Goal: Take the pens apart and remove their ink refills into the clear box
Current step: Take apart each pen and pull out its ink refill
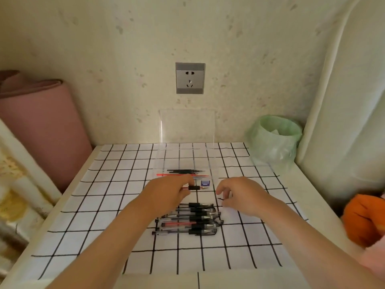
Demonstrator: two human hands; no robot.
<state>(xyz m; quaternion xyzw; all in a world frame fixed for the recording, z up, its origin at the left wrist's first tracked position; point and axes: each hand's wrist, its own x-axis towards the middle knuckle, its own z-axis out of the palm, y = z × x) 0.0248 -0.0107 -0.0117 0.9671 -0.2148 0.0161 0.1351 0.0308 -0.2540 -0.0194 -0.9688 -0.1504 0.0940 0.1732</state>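
Note:
My left hand [169,192] grips a red-ink pen [194,188] by its barrel, the black grip and tip pointing right. My right hand [239,195] hovers to its right with fingers loosely curled; a small dark piece [220,198] sits at its fingertips, and I cannot tell whether it is pinched. A pile of several clear-barrelled pens [191,220] with black grips lies below both hands. The clear box [210,163] stands behind, lid raised against the wall, with several black refills [185,171] and a red refill [177,175] inside.
A small blue-and-white item [205,183] lies at the box's near right corner. A green-lined bin [275,138] stands at the back right. A pink roll [37,126] leans at the left. An orange soft object [364,220] sits at the right edge. The checked cloth [104,205] covers the table.

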